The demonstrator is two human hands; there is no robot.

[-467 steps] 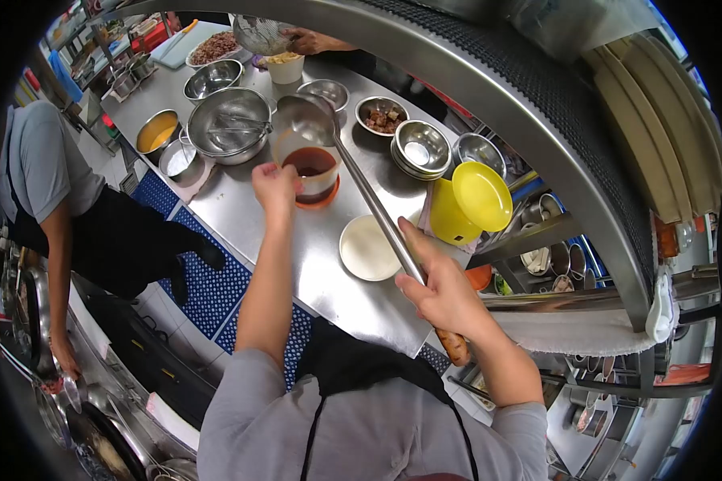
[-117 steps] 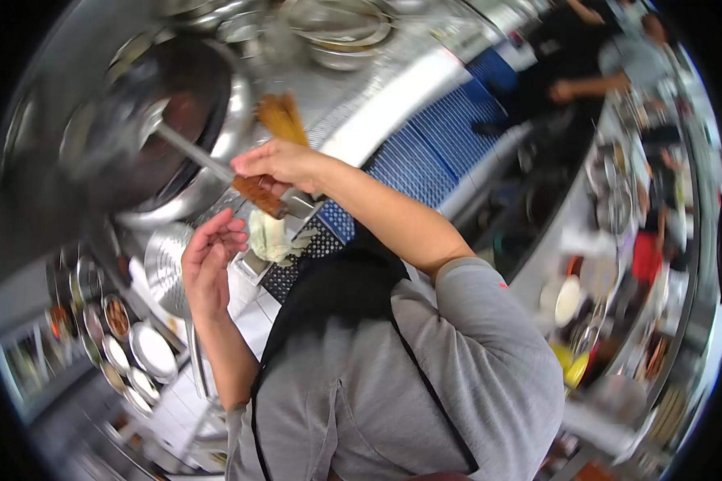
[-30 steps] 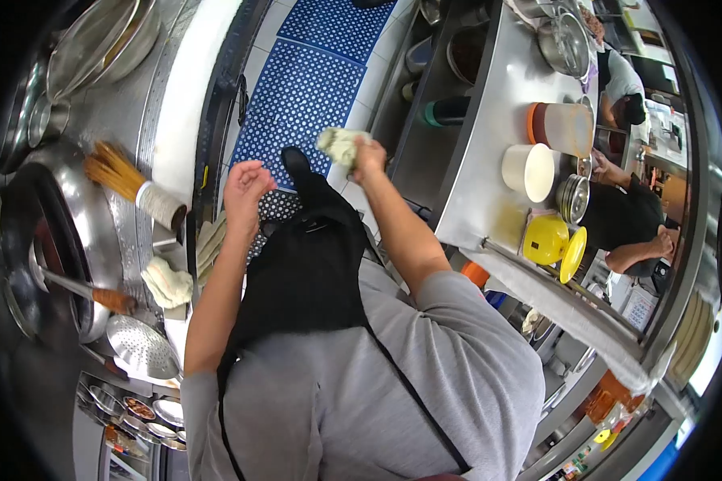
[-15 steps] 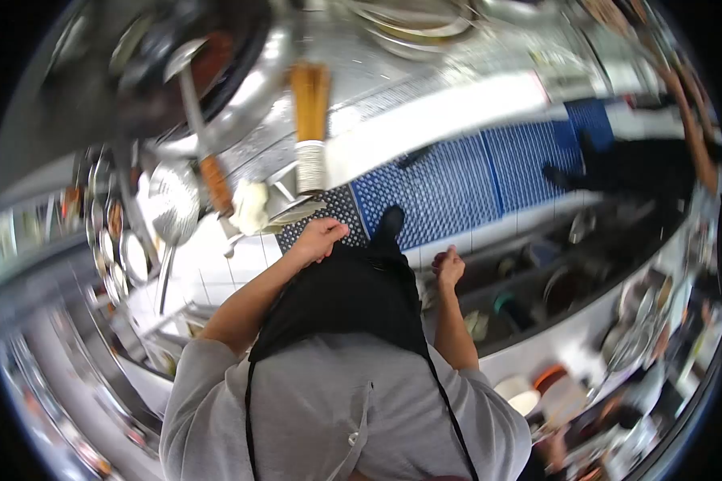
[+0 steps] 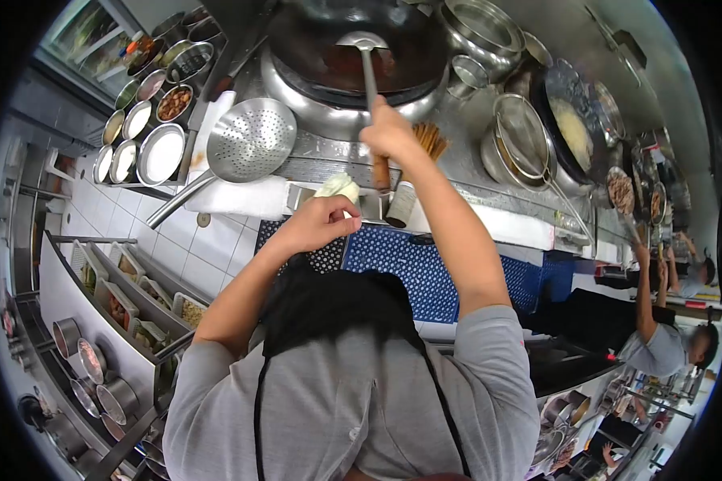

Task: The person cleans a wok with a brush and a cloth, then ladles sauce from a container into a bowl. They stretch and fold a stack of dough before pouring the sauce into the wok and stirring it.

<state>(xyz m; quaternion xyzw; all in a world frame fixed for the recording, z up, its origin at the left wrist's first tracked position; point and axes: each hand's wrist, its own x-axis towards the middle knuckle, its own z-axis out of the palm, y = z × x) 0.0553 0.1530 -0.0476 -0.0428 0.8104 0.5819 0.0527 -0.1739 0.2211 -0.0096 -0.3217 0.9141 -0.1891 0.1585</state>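
A large dark wok (image 5: 313, 48) sits on the steel stove at the top. In it lies the round head of a metal ladle (image 5: 367, 68) with a wooden handle. My right hand (image 5: 391, 132) is wrapped round the ladle's shaft, above the wooden part. My left hand (image 5: 321, 223) is held with curled fingers beside a crumpled pale cloth (image 5: 338, 187) at the stove's front edge; whether it grips anything is hidden. A bamboo brush (image 5: 401, 204) with a white-bound grip lies right of the ladle handle.
A perforated strainer (image 5: 251, 140) rests at the left, near metal pots of ingredients (image 5: 160, 154). Right of the wok stand a bowl with a mesh sieve (image 5: 521, 136) and a second wok (image 5: 571, 132). A co-worker (image 5: 658, 345) is at the right. Blue matting (image 5: 393, 256) covers the floor.
My view has turned toward the stove. My right hand has moved from low beside my body up to the ladle and closed on it. My left hand is now nearer the cloth.
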